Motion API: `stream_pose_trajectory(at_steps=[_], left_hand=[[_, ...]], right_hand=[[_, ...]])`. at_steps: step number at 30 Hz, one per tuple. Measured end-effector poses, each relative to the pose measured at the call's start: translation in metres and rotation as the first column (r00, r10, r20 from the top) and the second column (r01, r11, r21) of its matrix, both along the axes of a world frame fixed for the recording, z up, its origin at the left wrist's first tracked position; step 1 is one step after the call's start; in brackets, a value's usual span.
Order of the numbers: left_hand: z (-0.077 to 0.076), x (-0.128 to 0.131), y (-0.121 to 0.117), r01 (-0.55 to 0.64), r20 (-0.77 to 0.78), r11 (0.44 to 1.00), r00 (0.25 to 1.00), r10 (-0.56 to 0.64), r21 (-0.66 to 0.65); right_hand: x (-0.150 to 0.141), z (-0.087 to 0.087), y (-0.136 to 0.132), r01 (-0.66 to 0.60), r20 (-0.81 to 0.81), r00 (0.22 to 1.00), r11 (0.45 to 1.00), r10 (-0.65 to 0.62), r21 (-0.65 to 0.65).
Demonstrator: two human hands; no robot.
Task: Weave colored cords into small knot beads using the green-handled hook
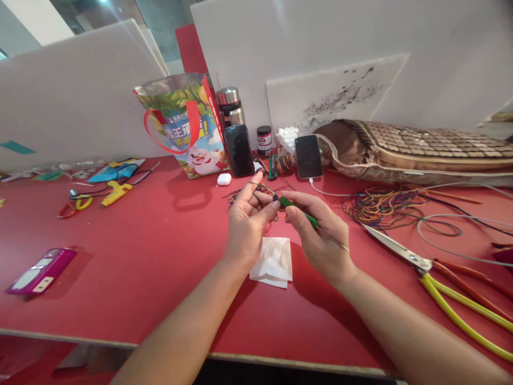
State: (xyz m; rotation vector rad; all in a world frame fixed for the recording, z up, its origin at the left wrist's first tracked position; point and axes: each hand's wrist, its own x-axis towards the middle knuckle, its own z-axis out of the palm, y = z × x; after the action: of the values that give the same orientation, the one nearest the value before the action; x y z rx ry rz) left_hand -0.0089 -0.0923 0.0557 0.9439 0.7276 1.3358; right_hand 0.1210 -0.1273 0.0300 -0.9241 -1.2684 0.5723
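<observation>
Both of my hands meet above the middle of the red table. My left hand is closed, pinching a small piece of braided multicoloured cord between thumb and fingers. My right hand is closed round a green-handled hook tool whose metal shaft sticks out past the wrist. The tool's tip touches the cord at my left fingertips. A white paper tissue lies flat on the table just under my hands.
Large scissors with yellow and red handles lie at the right, beside a tangle of coloured cords. Two phones, a printed bag, a flask and a jar stand at the back. A pink case lies left.
</observation>
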Motion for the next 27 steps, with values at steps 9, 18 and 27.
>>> stream_pose_trajectory(at_steps=[9, 18, 27], left_hand=[[0.003, -0.009, 0.009, 0.179, 0.131, 0.979, 0.977, -0.166, -0.093], [0.003, -0.010, 0.010, 0.137, 0.099, 0.984, 0.987, -0.126, -0.111], [0.004, -0.010, 0.010, 0.103, 0.080, 0.991, 0.992, -0.096, -0.088]], right_hand=[[0.002, 0.009, 0.007, -0.383, -0.499, 0.815, 0.919, 0.293, -0.087], [0.006, 0.017, 0.009, -0.362, -0.590, 0.780, 0.920, 0.209, -0.153], [0.008, 0.019, 0.009, -0.365, -0.583, 0.786, 0.915, 0.203, -0.173]])
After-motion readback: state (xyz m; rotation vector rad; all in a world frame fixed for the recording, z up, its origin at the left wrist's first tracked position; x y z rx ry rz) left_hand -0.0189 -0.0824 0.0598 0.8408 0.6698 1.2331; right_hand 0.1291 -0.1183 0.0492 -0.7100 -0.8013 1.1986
